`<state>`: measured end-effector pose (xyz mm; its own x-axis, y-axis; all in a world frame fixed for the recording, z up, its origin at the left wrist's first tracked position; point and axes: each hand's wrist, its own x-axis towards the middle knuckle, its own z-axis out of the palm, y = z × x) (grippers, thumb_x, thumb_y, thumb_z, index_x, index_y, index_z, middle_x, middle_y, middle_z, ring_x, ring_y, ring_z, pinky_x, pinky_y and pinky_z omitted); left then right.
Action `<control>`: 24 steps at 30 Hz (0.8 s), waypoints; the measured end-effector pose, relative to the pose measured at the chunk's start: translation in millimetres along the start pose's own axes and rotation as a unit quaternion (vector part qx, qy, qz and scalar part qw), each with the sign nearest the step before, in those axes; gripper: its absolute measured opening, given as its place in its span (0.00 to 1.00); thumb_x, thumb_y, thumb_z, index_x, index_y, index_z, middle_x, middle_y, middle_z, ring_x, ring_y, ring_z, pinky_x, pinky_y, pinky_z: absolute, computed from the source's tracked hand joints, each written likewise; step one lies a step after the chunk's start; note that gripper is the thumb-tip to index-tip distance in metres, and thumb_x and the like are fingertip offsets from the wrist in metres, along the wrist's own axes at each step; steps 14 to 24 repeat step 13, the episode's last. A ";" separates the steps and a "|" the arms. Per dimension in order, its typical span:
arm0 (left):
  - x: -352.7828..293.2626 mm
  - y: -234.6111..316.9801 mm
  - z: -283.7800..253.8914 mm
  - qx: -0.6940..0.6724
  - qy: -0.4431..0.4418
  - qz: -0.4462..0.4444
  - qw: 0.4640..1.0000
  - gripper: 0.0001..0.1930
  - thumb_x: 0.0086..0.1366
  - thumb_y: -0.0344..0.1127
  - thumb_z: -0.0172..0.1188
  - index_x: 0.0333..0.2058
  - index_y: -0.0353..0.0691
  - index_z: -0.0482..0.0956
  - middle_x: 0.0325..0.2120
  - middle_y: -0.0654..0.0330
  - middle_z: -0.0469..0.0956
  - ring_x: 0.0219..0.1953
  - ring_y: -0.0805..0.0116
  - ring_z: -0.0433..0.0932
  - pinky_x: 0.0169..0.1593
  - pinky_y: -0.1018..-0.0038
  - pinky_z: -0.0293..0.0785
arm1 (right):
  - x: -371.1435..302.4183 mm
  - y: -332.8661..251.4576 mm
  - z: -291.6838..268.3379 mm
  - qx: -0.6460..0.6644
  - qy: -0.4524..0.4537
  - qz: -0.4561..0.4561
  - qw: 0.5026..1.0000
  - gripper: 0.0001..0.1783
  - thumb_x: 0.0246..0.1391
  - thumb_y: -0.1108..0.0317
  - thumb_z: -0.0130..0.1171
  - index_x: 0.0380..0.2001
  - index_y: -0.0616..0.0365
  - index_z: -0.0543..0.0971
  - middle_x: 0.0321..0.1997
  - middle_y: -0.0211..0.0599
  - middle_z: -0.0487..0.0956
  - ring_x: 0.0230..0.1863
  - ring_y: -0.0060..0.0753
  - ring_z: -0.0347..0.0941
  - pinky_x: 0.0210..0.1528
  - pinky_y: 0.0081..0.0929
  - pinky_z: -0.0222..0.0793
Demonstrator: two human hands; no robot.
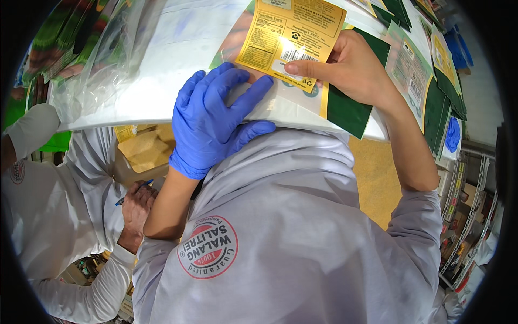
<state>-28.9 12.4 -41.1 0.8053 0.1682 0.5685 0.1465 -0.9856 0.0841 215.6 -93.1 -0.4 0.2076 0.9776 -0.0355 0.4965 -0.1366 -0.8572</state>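
My right hand [350,67] is bare and pinches the lower right corner of a yellow printed label [286,40] between thumb and fingers. The label carries dark print and a barcode, and its top runs out of the picture. Beneath it lies a flat plastic pouch [348,110], part see-through and part dark green with a yellow stripe. My left hand [216,116], in a blue glove, rests at the table's near edge with its fingers apart. Its fingertips lie at the pouch's lower left, beside the label, holding nothing that I can see.
The white table [145,92] bears clear plastic bags [91,81] at left and more flat green pouches [410,75] at right. A co-worker's hand [137,205] with a blue pen is close by my left elbow. Wire shelving [467,216] stands at far right.
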 end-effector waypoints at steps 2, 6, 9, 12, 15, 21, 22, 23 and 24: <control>0.0 0.3 -0.9 -0.001 -0.001 -0.001 1.000 0.30 0.59 0.64 0.63 0.53 0.51 0.84 0.44 0.56 0.79 0.43 0.54 0.80 0.45 0.61 0.75 | -0.2 -1.1 0.1 -0.007 -0.001 0.005 1.000 0.22 0.51 0.53 0.74 0.37 0.64 0.87 0.26 0.37 0.85 0.23 0.22 0.78 0.28 0.22 0.72; -0.9 1.0 -0.7 0.003 -0.004 -0.003 1.000 0.30 0.59 0.64 0.63 0.53 0.51 0.84 0.45 0.56 0.79 0.46 0.52 0.80 0.47 0.60 0.75 | -2.1 -0.2 1.4 -0.028 0.012 0.009 1.000 0.22 0.51 0.54 0.74 0.37 0.64 0.87 0.25 0.38 0.84 0.23 0.23 0.77 0.28 0.23 0.71; 0.5 1.5 -1.8 -0.001 0.011 -0.001 1.000 0.30 0.59 0.64 0.63 0.53 0.51 0.84 0.49 0.53 0.80 0.50 0.50 0.79 0.51 0.58 0.74 | -2.8 9.9 6.7 -0.039 0.039 -0.019 0.998 0.22 0.51 0.54 0.74 0.37 0.63 0.87 0.24 0.38 0.83 0.22 0.24 0.76 0.27 0.23 0.70; 5.1 8.0 -9.3 -0.005 -0.045 -0.037 0.998 0.31 0.58 0.64 0.64 0.54 0.52 0.84 0.59 0.49 0.76 0.60 0.47 0.75 0.59 0.56 0.71 | -6.5 0.0 8.9 -0.046 0.049 -0.034 0.997 0.21 0.51 0.53 0.74 0.38 0.62 0.87 0.24 0.37 0.83 0.23 0.26 0.77 0.28 0.24 0.71; 3.8 8.7 -12.1 0.018 -0.116 -0.042 0.992 0.34 0.58 0.65 0.64 0.60 0.54 0.80 0.65 0.48 0.71 0.65 0.46 0.72 0.67 0.55 0.63 | -6.5 -1.4 6.9 -0.048 0.052 -0.036 0.997 0.21 0.51 0.53 0.74 0.38 0.62 0.87 0.24 0.37 0.83 0.23 0.26 0.77 0.28 0.24 0.71; 3.8 8.7 -12.1 0.018 -0.116 -0.042 0.992 0.34 0.58 0.65 0.64 0.60 0.54 0.80 0.65 0.48 0.71 0.65 0.46 0.72 0.67 0.55 0.63 | -6.5 -1.4 6.9 -0.048 0.052 -0.036 0.997 0.21 0.51 0.53 0.74 0.38 0.62 0.87 0.24 0.37 0.83 0.23 0.26 0.77 0.28 0.24 0.71; 3.8 8.7 -12.1 0.018 -0.116 -0.042 0.992 0.34 0.58 0.65 0.64 0.60 0.54 0.80 0.65 0.48 0.71 0.65 0.46 0.72 0.67 0.55 0.63 | -6.5 -1.4 6.9 -0.048 0.052 -0.036 0.997 0.21 0.51 0.53 0.74 0.38 0.62 0.87 0.24 0.37 0.83 0.23 0.26 0.77 0.28 0.24 0.71; 3.8 8.7 -12.1 0.018 -0.116 -0.042 0.992 0.34 0.58 0.65 0.64 0.60 0.54 0.80 0.65 0.48 0.71 0.65 0.46 0.72 0.67 0.55 0.63 | -6.5 -1.4 6.9 -0.048 0.052 -0.036 0.997 0.21 0.51 0.53 0.74 0.38 0.62 0.87 0.24 0.37 0.83 0.23 0.26 0.77 0.28 0.24 0.71; 3.8 8.7 -12.1 0.018 -0.116 -0.042 0.992 0.34 0.58 0.65 0.64 0.60 0.54 0.80 0.65 0.48 0.71 0.65 0.46 0.72 0.67 0.55 0.63 | -6.5 -1.4 6.9 -0.048 0.052 -0.036 0.997 0.21 0.51 0.53 0.74 0.38 0.62 0.87 0.24 0.37 0.83 0.23 0.26 0.77 0.28 0.24 0.71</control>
